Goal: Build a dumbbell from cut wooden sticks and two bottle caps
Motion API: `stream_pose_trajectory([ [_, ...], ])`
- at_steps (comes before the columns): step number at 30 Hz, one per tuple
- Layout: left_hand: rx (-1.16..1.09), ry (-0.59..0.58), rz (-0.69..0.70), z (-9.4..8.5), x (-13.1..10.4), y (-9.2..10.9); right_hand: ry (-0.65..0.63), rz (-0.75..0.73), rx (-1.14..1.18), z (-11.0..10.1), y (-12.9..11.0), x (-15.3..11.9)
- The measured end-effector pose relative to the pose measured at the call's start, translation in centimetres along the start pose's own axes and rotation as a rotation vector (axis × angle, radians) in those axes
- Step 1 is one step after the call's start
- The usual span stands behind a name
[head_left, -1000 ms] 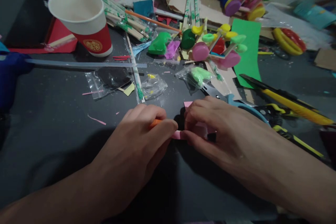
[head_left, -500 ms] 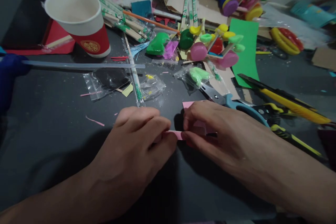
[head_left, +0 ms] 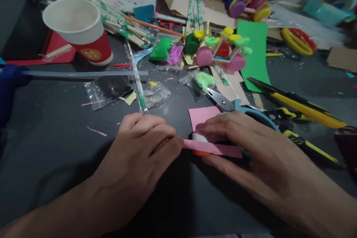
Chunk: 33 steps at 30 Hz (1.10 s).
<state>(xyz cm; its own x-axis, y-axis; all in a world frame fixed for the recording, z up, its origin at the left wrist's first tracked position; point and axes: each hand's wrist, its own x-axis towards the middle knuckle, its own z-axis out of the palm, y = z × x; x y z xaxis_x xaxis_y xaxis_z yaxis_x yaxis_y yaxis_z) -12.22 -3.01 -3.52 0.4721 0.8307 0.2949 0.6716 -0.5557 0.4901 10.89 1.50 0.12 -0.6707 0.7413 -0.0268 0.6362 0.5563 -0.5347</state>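
A narrow pink paper strip (head_left: 214,148) stretches from the fingertips of my left hand (head_left: 145,156) toward the right. My left hand is closed on its left end. The fingers and thumb of my right hand (head_left: 251,156) are apart, one on each side of the strip's free part. Under the strip, between them, lies an object with a white end (head_left: 199,137), an orange part and dark parts; its kind cannot be made out. Just beyond my right fingers lies a pink paper sheet (head_left: 201,114). Scissors (head_left: 223,103) with blue handles lie behind my right hand, partly covered.
A paper cup (head_left: 75,26) stands at the back left, near wrapped chopsticks (head_left: 122,26). A blue glue gun (head_left: 11,89) with a clear stick is at the left. Clay models (head_left: 220,52) stand behind my hands. A yellow utility knife (head_left: 306,109) and pliers (head_left: 306,148) lie right.
My right thumb and fingers have let go of the strip and spread, with the hand shifted to the right. More of the strip and the object under it now shows. My left hand keeps its grip.
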Motion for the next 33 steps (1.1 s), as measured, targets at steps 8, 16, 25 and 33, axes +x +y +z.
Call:
stream_pose_trajectory([
  [8,0.009,-0.039,-0.034,0.1,0.1,0.0,0.039,-0.145,-0.179,0.5,-0.9,0.4],
  [16,-0.006,-0.008,-0.033,0.2,0.2,0.2,0.050,-0.192,-0.198,2.2,-1.1,1.2],
  [25,0.042,0.015,-0.135,0.3,0.7,0.4,0.076,-0.122,-0.256,3.0,-2.0,1.3],
  [33,0.116,0.009,-0.099,-0.1,0.3,0.7,0.161,-0.169,-0.240,1.7,-0.1,-0.8],
])
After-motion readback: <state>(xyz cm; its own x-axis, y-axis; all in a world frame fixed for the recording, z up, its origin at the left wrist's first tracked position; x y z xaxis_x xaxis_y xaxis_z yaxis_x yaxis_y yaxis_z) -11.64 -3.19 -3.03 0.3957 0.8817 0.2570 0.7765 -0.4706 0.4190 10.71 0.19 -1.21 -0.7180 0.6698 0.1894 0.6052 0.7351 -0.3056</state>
